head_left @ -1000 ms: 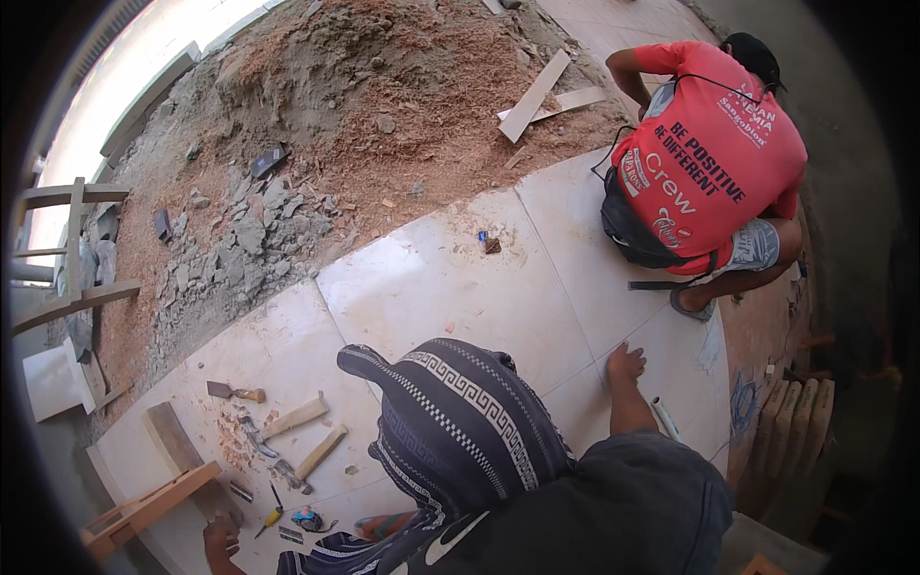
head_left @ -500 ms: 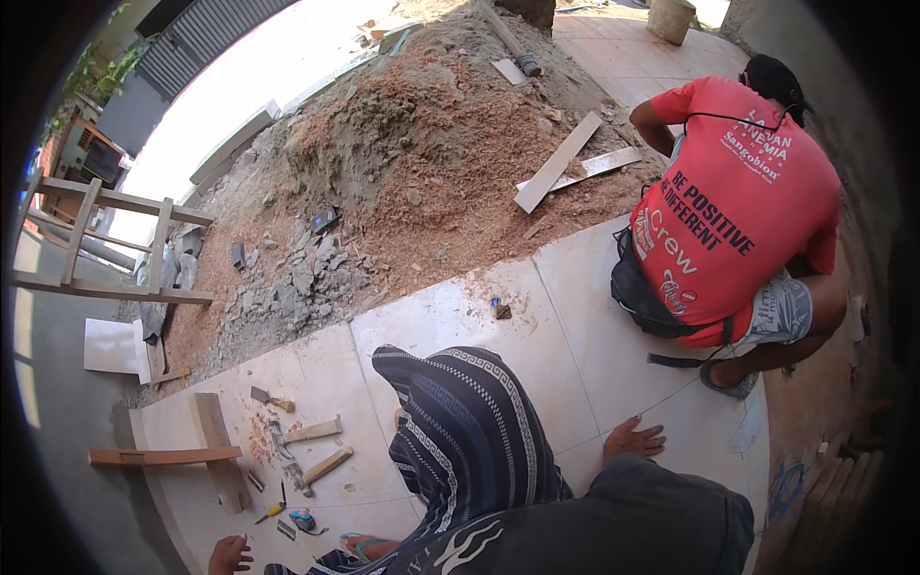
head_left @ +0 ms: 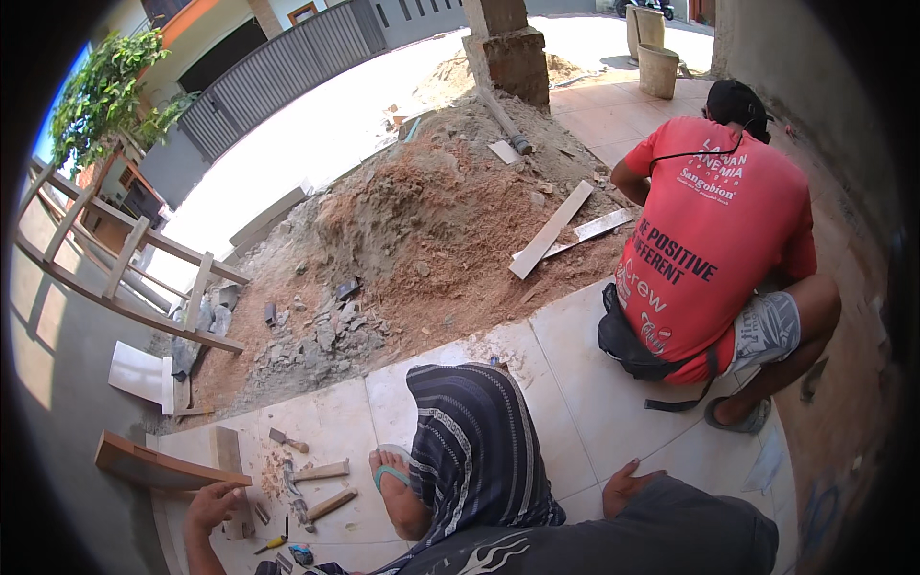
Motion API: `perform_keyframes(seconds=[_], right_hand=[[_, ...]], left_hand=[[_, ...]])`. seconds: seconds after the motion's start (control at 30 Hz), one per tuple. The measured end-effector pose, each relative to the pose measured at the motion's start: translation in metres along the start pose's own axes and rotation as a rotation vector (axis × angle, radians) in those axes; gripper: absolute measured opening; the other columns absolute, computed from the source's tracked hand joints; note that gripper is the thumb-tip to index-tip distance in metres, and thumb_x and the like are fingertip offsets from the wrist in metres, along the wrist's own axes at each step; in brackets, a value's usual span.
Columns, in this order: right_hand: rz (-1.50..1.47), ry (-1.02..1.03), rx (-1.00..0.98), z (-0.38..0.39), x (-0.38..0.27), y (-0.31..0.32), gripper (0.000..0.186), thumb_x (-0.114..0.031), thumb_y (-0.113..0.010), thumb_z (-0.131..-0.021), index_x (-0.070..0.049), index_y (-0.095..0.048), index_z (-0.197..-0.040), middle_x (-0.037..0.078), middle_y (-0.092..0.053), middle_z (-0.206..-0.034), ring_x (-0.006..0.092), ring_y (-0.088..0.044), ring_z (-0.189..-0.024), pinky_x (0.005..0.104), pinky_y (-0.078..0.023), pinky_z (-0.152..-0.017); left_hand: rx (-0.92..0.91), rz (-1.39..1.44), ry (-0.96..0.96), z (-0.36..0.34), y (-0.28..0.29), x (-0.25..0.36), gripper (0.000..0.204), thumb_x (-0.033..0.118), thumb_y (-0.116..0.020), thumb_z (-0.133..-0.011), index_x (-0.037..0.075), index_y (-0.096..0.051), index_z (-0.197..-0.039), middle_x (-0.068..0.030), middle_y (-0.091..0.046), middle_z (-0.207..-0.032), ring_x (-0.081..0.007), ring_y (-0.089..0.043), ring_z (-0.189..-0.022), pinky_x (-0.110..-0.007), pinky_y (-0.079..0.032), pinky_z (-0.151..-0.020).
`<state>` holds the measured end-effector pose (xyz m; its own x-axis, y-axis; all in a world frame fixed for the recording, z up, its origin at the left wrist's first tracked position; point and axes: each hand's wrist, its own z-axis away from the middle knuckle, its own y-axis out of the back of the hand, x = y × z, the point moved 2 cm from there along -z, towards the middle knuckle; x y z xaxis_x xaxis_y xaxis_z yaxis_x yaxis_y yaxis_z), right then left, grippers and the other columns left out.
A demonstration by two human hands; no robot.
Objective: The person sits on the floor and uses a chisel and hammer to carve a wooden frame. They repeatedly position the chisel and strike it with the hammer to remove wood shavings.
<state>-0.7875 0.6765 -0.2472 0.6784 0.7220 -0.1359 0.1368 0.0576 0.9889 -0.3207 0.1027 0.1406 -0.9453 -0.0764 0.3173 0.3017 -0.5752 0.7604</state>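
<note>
1. Evidently, our left hand (head_left: 213,502) is at the right end of the reddish-brown timber (head_left: 172,464); we cannot tell whether its fingers grip;
2. that timber lies across a wooden block (head_left: 226,448), presumably so we have it raised off the floor tiles (head_left: 331,414);
3. our right hand (head_left: 627,488) rests open and empty there, perhaps bracing our lean;
4. two hammers, the upper hammer (head_left: 321,471) and lower hammer (head_left: 333,504), lie nearby, seemingly for easy reach.
</note>
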Motion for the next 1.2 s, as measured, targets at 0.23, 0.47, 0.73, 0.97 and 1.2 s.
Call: perform_keyframes(seconds=[0.23,0.47,0.73,0.97,1.2], right_hand=[[-0.139,0.009,0.032,0.006,-0.023,0.059,0.069,-0.056,-0.043,-0.101,-0.008,-0.045,-0.150,0.023,-0.043,-0.151,0.0410,-0.043,-0.136,0.0600,-0.035,-0.110],[0.008,0.413,-0.097,0.009,-0.018,0.013,0.066,-0.053,-0.045,-0.101,-0.006,-0.047,-0.147,0.023,-0.046,-0.147,0.0401,-0.046,-0.132,0.0581,-0.037,-0.107],[0.089,0.917,-0.270,0.028,-0.045,-0.063,0.063,-0.050,-0.047,-0.101,-0.005,-0.050,-0.144,0.024,-0.049,-0.142,0.0390,-0.050,-0.126,0.0559,-0.039,-0.104],[0.048,1.070,-0.339,0.089,-0.103,-0.061,0.060,-0.047,-0.048,-0.101,-0.003,-0.052,-0.141,0.024,-0.052,-0.138,0.0381,-0.053,-0.122,0.0539,-0.041,-0.102],[0.025,1.213,-0.410,0.122,-0.131,-0.065,0.057,-0.044,-0.050,-0.100,-0.002,-0.055,-0.138,0.024,-0.054,-0.134,0.0372,-0.056,-0.117,0.0519,-0.043,-0.099]], left_hand=[[-0.138,-0.096,-0.162,-0.009,-0.011,0.089,0.065,0.039,-0.074,-0.097,-0.004,-0.058,-0.143,-0.0153,-0.074,-0.120,-0.0206,-0.073,-0.104,-0.033,-0.057,-0.087],[0.003,-0.238,-0.160,0.005,0.005,0.095,0.060,0.048,-0.072,-0.095,0.005,-0.067,-0.137,-0.0152,-0.073,-0.125,-0.0238,-0.067,-0.116,-0.038,-0.051,-0.101],[0.072,-0.202,-0.214,0.066,0.010,0.091,0.064,0.052,-0.069,-0.098,0.009,-0.060,-0.146,-0.0160,-0.067,-0.137,-0.0251,-0.066,-0.120,-0.038,-0.057,-0.092],[0.078,-0.110,-0.124,0.128,0.003,0.065,0.061,0.051,-0.069,-0.099,0.010,-0.063,-0.143,-0.0135,-0.069,-0.133,-0.0223,-0.068,-0.114,-0.037,-0.057,-0.088],[0.281,-0.207,-0.086,0.168,0.018,0.052,0.058,0.051,-0.070,-0.098,0.011,-0.066,-0.140,-0.0145,-0.071,-0.131,-0.0261,-0.066,-0.116,-0.038,-0.054,-0.098]])
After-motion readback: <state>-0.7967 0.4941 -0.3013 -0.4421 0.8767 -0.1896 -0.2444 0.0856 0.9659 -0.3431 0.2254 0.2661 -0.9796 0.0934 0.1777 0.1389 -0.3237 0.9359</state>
